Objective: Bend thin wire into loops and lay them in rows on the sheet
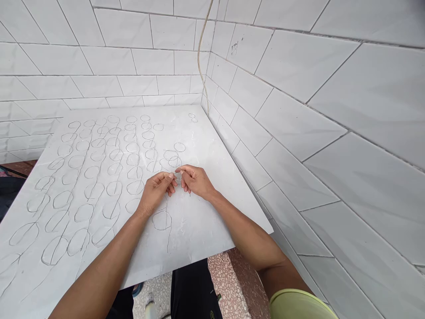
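Note:
My left hand [156, 189] and my right hand [195, 180] meet over the white board [212, 226], thumbs and fingertips pinched close together. Between them runs a thin dark wire [178, 179] with a small loop in it; its exact shape is partly covered by the fingers. Below the hands, a round wire loop [162, 230] lies on the board, with a loose tail [168, 241] trailing toward the front edge. Just beyond my fingertips are more wire loops [179, 151], some overlapping.
Several long rows of wire loops [94, 246] cover the board's left side. Two small rings [191, 115] lie near the far right corner. White tiled walls [288, 133] border the back and right, and a cable [199, 53] hangs in the corner. Speckled floor [226, 283] shows below.

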